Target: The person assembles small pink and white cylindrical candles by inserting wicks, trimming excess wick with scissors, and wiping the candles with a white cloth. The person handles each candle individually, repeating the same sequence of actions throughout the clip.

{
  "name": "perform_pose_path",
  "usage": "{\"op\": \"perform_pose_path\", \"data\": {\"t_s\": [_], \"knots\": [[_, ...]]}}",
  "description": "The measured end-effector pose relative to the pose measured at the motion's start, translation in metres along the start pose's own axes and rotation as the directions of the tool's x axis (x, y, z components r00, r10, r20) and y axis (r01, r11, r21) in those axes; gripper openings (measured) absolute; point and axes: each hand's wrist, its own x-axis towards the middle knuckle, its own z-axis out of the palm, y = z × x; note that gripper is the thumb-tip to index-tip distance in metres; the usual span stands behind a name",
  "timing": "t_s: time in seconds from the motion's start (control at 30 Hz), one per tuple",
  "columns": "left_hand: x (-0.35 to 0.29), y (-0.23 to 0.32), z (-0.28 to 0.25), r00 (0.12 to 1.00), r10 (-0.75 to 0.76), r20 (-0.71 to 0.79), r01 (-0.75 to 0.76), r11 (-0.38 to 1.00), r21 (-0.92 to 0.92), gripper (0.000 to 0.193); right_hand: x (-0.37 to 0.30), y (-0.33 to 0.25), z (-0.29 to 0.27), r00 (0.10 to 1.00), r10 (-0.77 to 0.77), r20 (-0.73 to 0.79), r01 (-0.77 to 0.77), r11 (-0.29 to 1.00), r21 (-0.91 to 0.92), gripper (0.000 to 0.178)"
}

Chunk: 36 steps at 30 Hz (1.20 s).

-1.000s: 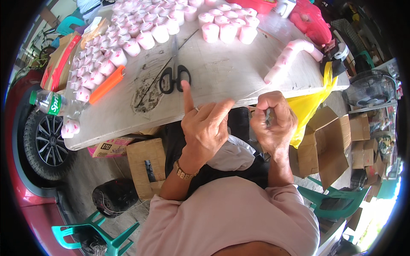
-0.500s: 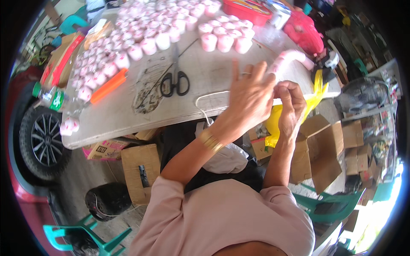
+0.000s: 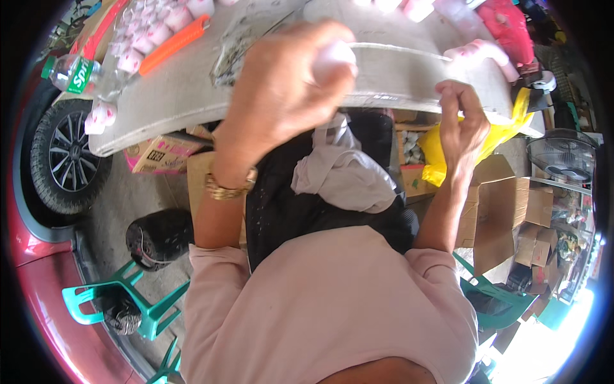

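Observation:
My left hand [image 3: 281, 86], blurred by motion, is raised over the table's front edge. Its fingers curl round a small pale pink-white cup [image 3: 334, 61], too smeared to show details. From beside that hand a white string [image 3: 400, 47] runs right across the table toward a curved stack of pink-white cups [image 3: 478, 52]. Near the table's right front, my right hand [image 3: 464, 121] has thumb and fingers pinched together; what they hold, if anything, cannot be made out. A pale cloth [image 3: 345, 173] lies on my lap.
The white table [image 3: 166, 96] bears many small pink-white cups [image 3: 150, 35], an orange-handled tool [image 3: 173, 46] and a red-pink bag [image 3: 508, 29]. A green-capped bottle [image 3: 73, 73] lies at left. A yellow bag [image 3: 438, 153] hangs at right, above an open carton [image 3: 492, 217].
My hands, close together before, are now apart: the left moved left, the right slightly right. The string now stretches rightward. The view has tilted down, so the scissors no longer show.

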Motion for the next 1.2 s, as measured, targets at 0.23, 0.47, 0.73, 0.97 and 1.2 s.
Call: {"op": "perform_pose_path", "data": {"t_s": [0.23, 0.47, 0.73, 0.97, 1.2], "knots": [[0.008, -0.002, -0.017, 0.989, 0.013, -0.149, -0.028, 0.994, -0.102, 0.023, -0.068, 0.003, 0.054, 0.768, -0.127, 0.627, 0.303, 0.936, -0.181, 0.010], [0.012, -0.003, -0.007, 0.986, 0.045, -0.164, -0.056, 0.996, -0.066, 0.022, -0.043, -0.001, -0.009, 0.600, 0.120, 0.791, -0.760, 0.394, 0.516, 0.029], [0.009, 0.001, 0.001, 0.990, -0.069, -0.119, 0.057, 0.993, -0.107, 0.023, -0.060, -0.052, -0.007, 0.581, -0.058, 0.812, -0.541, 0.717, 0.438, 0.028], [0.006, 0.006, 0.013, 0.996, -0.026, -0.084, 0.021, 0.998, -0.053, 0.020, -0.062, -0.022, -0.004, 0.687, -0.025, 0.726, -0.545, 0.644, 0.537, 0.029], [0.002, 0.012, 0.009, 0.995, -0.080, -0.058, 0.072, 0.989, -0.125, 0.023, -0.061, -0.031, 0.006, 0.707, -0.019, 0.707, -0.487, 0.712, 0.506, 0.033]]}}
